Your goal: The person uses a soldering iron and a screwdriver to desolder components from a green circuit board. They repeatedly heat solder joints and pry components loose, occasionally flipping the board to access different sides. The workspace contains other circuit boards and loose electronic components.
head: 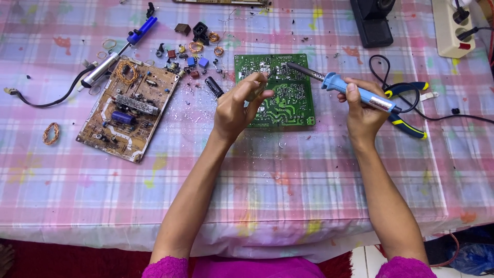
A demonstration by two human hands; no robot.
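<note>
Hands at mid-table: left hand (237,105) pinching something small, unidentifiable, over green circuit board (275,90); right hand (362,108) clenched around blue soldering iron (343,88), tip above board. Beyond right hand, pliers (406,105). Toward far left corner, brown circuit board (128,108), loose components (198,49).

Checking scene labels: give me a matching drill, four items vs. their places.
1. soldering iron
2. green circuit board
3. brown circuit board
4. pliers

a. lying left of the left hand
b. gripped in the right hand
c. on the cloth beyond the right hand
d. lying under both hands

Pairs: 1-b, 2-d, 3-a, 4-c
</note>
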